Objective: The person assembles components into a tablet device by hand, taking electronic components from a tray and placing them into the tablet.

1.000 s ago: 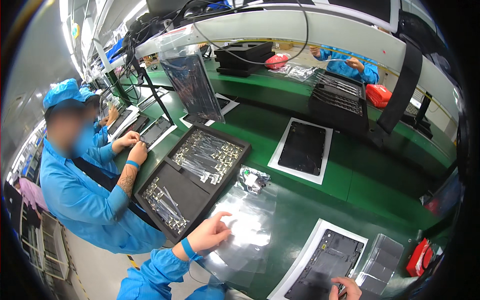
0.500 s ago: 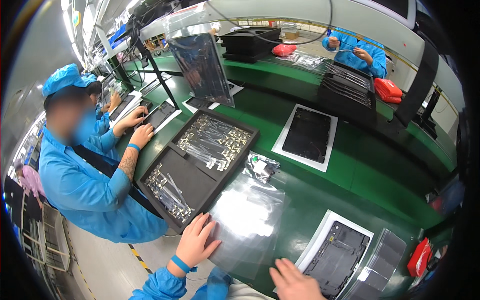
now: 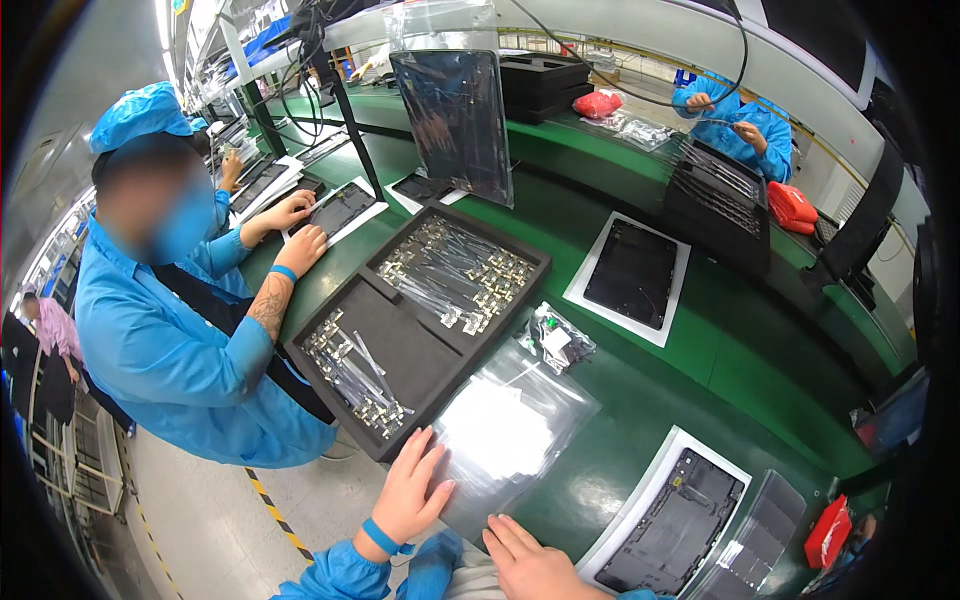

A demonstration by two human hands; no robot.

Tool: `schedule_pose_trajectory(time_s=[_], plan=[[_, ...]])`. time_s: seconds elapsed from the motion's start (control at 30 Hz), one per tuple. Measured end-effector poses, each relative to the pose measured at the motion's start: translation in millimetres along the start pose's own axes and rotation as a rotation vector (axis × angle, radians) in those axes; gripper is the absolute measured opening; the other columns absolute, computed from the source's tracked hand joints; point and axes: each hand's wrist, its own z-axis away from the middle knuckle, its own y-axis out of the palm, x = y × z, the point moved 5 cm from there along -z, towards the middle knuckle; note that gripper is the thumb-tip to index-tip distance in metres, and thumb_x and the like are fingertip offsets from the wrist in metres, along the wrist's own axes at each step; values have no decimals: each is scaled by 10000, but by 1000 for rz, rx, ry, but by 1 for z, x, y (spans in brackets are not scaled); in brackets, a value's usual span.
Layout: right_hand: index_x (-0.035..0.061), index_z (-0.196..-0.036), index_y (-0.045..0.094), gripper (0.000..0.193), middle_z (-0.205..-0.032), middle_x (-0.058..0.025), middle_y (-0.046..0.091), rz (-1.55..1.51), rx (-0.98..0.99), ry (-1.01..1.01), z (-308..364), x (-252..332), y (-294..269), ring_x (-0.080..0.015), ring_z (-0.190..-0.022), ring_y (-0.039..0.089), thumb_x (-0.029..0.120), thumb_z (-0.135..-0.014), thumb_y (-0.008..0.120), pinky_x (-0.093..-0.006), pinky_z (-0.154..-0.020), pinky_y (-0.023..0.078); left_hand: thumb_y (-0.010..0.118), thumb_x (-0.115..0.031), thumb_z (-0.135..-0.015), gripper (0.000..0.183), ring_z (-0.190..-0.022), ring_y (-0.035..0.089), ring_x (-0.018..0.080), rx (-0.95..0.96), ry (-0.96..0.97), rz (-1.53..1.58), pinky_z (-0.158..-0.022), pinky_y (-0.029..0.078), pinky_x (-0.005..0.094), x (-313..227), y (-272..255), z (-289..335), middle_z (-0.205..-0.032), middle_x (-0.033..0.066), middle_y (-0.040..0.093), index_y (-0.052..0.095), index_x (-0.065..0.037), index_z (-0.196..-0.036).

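Observation:
My left hand (image 3: 412, 492) rests by the left edge of a stack of clear plastic sheets or bags (image 3: 505, 425), fingers stretched out and thumb apart. At the stack's lower right, my right hand (image 3: 540, 568) reaches in with straight fingers, nothing seen in it; whether it touches the plastic I cannot tell. Right of that hand, a black tablet housing (image 3: 668, 515) lies on a white sheet. Beyond my left hand stands a black foam tray (image 3: 405, 345) holding many small flat cables with connectors. A small bag of parts (image 3: 556, 338) lies beyond the plastic.
At my left a co-worker in blue (image 3: 190, 350) handles a tablet part. Another black panel (image 3: 628, 275) lies farther back on white paper. Dark strips (image 3: 765, 535) and a red pouch (image 3: 828, 530) are at the right. A bagged panel (image 3: 455, 125) stands upright behind the tray.
My right hand has moved left, away from the tablet housing and toward the plastic stack. My left hand stays at the stack's edge. The whole view has shifted slightly.

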Motion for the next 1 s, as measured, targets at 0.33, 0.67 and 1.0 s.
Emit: schedule_pose_trajectory(time_s=[0.33, 0.67, 1.0], plan=[[1, -1313, 571, 507, -1489, -238, 406, 69, 8, 119, -20, -27, -12, -368, -1412, 374, 47, -808, 552, -362, -801, 583, 667, -79, -876, 636, -1230, 500, 237, -485, -837, 853, -968, 445, 358, 57, 19, 113, -1404, 146, 462, 348, -66, -1425], [52, -1234, 646, 492, -1434, -161, 527, 111, 18, 4, -32, -35, -15, -344, -1307, 528, 39, -742, 660, -348, -745, 592, 568, 27, -947, 699, -1324, 428, 231, -591, -851, 1315, -1120, 351, 375, 18, 63, 64, -1469, 116, 406, 200, -59, -1535], [72, -1260, 630, 473, -1448, -113, 505, 112, -6, -42, -42, -51, -8, -319, -1358, 475, 70, -787, 628, -353, -711, 610, 499, -72, -1021, 596, -1287, 465, 211, -415, -718, 1217, -1083, 385, 351, 31, 61, 67, -1472, 78, 421, 208, -65, -1540]])
